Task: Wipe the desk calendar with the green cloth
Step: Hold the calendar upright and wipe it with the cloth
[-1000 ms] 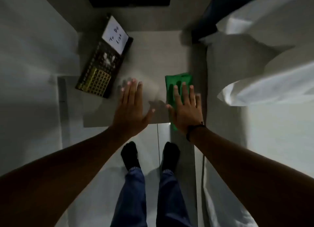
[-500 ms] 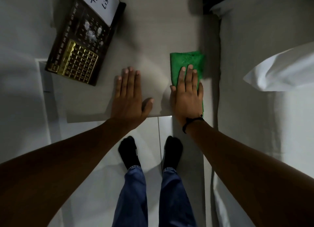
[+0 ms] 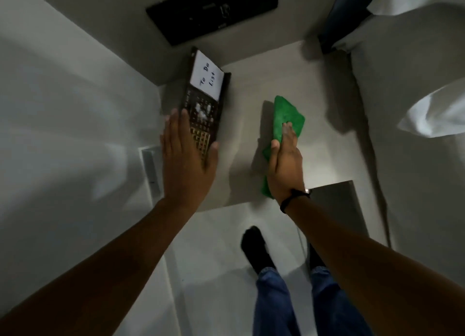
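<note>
The desk calendar [image 3: 202,110] is dark with a gold grid and white smudges, and a white "To Do List" note covers its far end. It sits on the back left of the small beige table [image 3: 251,78]. My left hand [image 3: 186,164] spans its near end, fingers along the left edge and thumb at the right corner. The green cloth [image 3: 286,114] is at the table's right side. My right hand [image 3: 285,164] grips it edge-on, with cloth showing beyond the fingers and below the wrist.
A white bed with a pillow [image 3: 432,114] fills the right side, behind it a dark blue headboard [image 3: 334,18]. A black panel [image 3: 214,10] is on the wall beyond the table. My jeans and black socks [image 3: 255,250] are below, on a pale floor.
My left hand left the bare tabletop and went up and left onto the calendar's near end. My right hand turned from flat on the cloth to edge-on with the cloth gripped. The camera view shifted.
</note>
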